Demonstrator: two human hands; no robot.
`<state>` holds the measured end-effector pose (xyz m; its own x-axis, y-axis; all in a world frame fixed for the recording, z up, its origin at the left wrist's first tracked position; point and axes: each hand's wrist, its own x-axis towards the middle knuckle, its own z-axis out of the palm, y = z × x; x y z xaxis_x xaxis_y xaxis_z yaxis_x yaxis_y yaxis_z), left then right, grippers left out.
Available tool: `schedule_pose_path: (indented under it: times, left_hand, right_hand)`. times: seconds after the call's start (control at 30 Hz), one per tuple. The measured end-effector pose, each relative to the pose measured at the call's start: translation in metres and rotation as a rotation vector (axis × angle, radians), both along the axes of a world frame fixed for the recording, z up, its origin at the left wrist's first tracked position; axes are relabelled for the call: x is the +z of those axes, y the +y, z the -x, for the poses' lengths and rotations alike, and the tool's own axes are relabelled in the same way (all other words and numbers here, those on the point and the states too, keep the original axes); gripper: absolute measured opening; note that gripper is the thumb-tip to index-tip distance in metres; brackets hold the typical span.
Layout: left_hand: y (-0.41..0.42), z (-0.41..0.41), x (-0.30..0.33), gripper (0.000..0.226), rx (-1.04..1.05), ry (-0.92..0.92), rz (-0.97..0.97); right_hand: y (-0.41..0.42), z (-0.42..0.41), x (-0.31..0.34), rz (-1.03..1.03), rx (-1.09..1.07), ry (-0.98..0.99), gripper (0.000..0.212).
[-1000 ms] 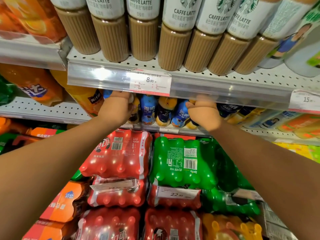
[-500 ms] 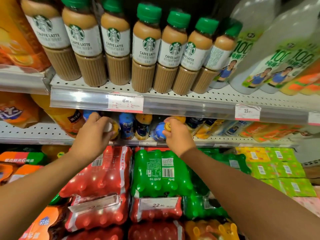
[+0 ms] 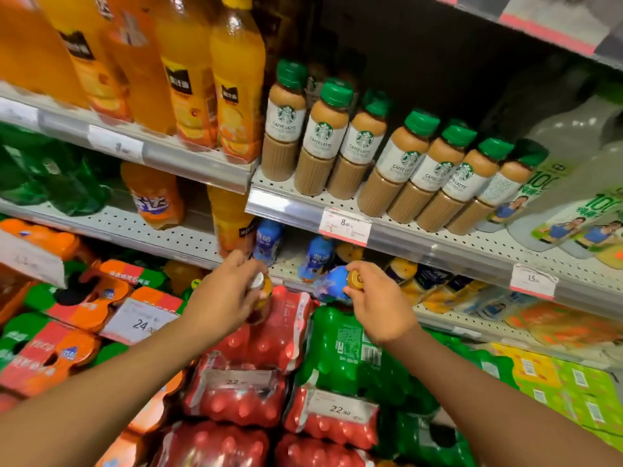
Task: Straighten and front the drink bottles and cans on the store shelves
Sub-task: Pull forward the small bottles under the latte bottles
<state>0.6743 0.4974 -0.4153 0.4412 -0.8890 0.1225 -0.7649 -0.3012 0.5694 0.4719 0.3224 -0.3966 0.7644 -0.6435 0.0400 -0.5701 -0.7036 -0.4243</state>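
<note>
Nearest, at the bottom of the view, lie shrink-wrapped multipacks: red cola packs (image 3: 242, 392) in the middle, a green Sprite pack (image 3: 340, 348) to their right, and orange soda packs (image 3: 50, 352) on the left, with a "22" price card (image 3: 340, 407) clipped in front of the lower red packs.

Above these, both forearms reach in toward the lower shelf (image 3: 188, 241). The left hand (image 3: 226, 294) is curled round a small orange-bodied bottle with a white cap (image 3: 261, 288), holding it near the top, just off the shelf edge and over the red packs. The right hand (image 3: 377, 298) pinches the gold cap of a small blue-labelled bottle (image 3: 332, 286), which is tilted with its cap toward the camera at the front lip of the shelf.

Just behind the hands, more small blue-labelled bottles (image 3: 268, 242) and yellow-topped ones (image 3: 397, 273) stand on that shelf, unevenly spaced, with others to the right partly hidden under the price rail.

Farther up, on the next shelf, a row of Starbucks Caffe Latte bottles (image 3: 401, 163) with green caps stands behind an "8.80" price tag (image 3: 344, 227); the left three sit slightly apart from the right four. To their right are pale coconut-drink bottles (image 3: 573, 183), and to the far left tall orange juice bottles (image 3: 232, 96).
</note>
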Motion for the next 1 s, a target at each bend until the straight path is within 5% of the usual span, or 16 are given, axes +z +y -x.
schedule_pose_path:
  times: [0.27, 0.47, 0.8, 1.0]
  left_hand:
    - [0.011, -0.014, -0.019, 0.028, 0.012, -0.025, 0.026]
    - [0.015, -0.009, -0.032, 0.049, 0.081, 0.035, 0.055]
    - [0.003, -0.011, -0.029, 0.048, 0.070, 0.102, 0.099]
    - [0.001, -0.019, -0.028, 0.051, 0.101, 0.156, 0.120]
  right_hand:
    - [0.002, -0.076, -0.020, -0.059, 0.032, -0.076, 0.032]
    - [-0.008, -0.122, -0.045, -0.063, -0.013, -0.033, 0.036]
    - [-0.034, -0.161, -0.067, -0.200, -0.269, 0.216, 0.019]
    - [-0.047, -0.174, -0.069, -0.304, -0.335, 0.248, 0.035]
